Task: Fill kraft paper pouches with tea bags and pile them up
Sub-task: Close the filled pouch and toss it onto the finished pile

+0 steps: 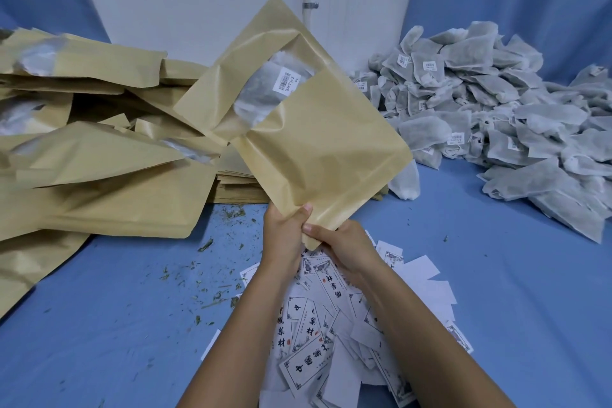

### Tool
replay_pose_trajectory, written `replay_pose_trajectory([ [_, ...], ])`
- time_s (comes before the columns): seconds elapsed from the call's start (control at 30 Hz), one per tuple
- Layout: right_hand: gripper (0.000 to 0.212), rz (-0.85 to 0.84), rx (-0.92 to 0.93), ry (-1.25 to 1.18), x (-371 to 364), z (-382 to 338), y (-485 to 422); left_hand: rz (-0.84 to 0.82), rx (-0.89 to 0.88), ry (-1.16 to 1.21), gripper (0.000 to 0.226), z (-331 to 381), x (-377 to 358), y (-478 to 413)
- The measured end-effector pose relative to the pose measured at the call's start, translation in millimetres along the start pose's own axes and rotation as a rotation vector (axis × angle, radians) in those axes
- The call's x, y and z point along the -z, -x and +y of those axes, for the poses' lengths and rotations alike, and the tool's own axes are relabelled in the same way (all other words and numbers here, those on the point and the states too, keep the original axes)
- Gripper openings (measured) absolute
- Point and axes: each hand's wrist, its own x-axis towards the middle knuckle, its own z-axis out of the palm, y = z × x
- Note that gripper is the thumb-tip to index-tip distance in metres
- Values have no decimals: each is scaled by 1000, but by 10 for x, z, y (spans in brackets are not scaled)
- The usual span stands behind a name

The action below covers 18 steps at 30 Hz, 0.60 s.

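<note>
Tilting on one corner above the blue cloth point(116, 308), the kraft pouch point(318, 142) is held up by both hands; the left hand point(284, 228) and right hand point(344, 248) pinch its lowest corner, thumbs on the front; its clear window shows a tea bag point(265, 89) (barcode sticker visible); filled pouches point(99, 175) pile at left, beside a flat stack of pouches point(238, 189); a heap of tea bags point(496, 116) lies at right; printed cards point(311, 341) spread under the forearms.

Tan kraft pouch point(318, 142) — grey-white tea bags point(496, 116), blue cloth point(496, 275) — black-printed white labels point(318, 341).
</note>
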Motion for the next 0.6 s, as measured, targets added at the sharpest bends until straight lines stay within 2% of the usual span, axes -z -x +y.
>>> replay_pose_trajectory([
  [0.03, 2, 40, 26, 3, 15, -44, 6, -4, -8, -22, 26, 7, 16, -12],
  [0.1, 17, 177, 78, -22, 120, -114, -45, -20, -33, -98, 29, 21, 59, -46],
  [0.2, 20, 326, 142, -100, 266, -222, -68, -88, -32, -168, 30, 35, 101, -70],
  [0.4, 11, 282, 117, -146, 331, -264, -57, -95, 24, -170, 38, 45, 166, -127],
  [0.6, 5, 402, 158, -300, 385, -266, -55, -107, 24, -228, 33, 21, 195, -163],
])
